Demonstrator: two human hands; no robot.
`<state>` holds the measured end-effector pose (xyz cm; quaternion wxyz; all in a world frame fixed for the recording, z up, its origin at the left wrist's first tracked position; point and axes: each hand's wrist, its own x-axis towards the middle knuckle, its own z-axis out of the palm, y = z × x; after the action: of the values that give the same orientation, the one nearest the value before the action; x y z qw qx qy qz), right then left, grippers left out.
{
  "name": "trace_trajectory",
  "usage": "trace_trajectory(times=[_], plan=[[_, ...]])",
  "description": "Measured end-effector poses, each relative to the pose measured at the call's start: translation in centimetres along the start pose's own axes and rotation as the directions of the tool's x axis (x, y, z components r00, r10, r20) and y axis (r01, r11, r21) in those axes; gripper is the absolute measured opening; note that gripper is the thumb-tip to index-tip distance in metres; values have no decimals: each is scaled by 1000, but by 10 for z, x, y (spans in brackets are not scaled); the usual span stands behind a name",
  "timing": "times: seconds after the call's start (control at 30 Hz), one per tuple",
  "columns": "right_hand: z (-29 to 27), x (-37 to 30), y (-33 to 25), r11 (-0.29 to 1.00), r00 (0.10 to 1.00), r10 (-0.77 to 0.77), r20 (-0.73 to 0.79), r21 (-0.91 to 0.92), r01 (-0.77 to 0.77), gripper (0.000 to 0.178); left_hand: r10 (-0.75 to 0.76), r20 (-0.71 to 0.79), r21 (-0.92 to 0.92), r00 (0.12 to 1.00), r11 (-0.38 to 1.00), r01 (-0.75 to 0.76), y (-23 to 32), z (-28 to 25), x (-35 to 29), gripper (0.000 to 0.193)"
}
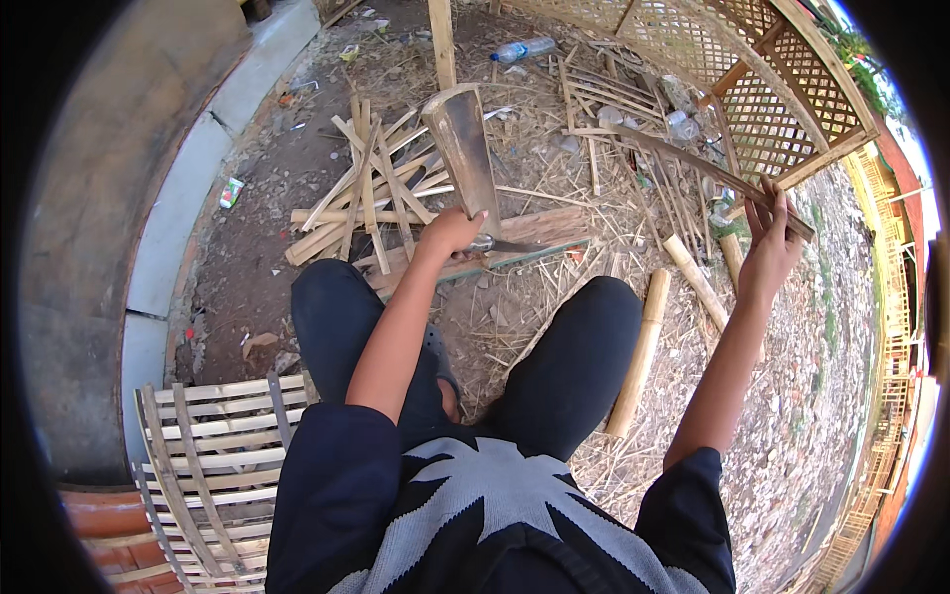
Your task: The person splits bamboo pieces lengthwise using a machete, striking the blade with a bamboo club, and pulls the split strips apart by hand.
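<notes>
My left hand (455, 232) is closed around the handle of a knife (517, 247), whose dark blade points to the right. Just beyond that hand stands a wide, worn wooden piece (462, 148) with a brown, weathered face; my thumb overlaps its lower end, and I cannot tell whether it touches. Off to the right, my right hand (772, 246) grips one end of a long dark bamboo strip (708, 170). The strip slants away to the far left, its other end over the litter of sticks. Below the knife lies a flat board (539, 230) on the ground.
Split bamboo slats (366, 188) lie piled at the left. Bamboo poles (643, 351) rest beside my right knee. A slatted bamboo panel (223, 445) stands at the lower left, near a concrete edge (168, 218). A lattice panel (777, 94) and a plastic bottle (522, 49) are farther off.
</notes>
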<state>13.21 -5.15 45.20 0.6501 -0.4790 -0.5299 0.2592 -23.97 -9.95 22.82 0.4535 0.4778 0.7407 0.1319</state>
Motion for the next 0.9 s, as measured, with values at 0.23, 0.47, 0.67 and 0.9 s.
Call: trace_trajectory(times=[0.23,0.47,0.67,0.9], plan=[[100,-42,22,958,996,90,20,273,-92,27,51,-41,-15,998,999,-51,-37,-1,-15,54],[208,-75,55,888,974,174,142,405,-217,29,51,-96,-81,994,995,-59,-71,-21,-23,52],[298,-129,108,790,890,296,347,434,-432,32,46,-127,-21,991,999,-49,-143,-38,-22,54],[415,-166,153,739,727,350,591,303,-602,31,65,-179,10,982,998,-64,-203,-62,1,55]])
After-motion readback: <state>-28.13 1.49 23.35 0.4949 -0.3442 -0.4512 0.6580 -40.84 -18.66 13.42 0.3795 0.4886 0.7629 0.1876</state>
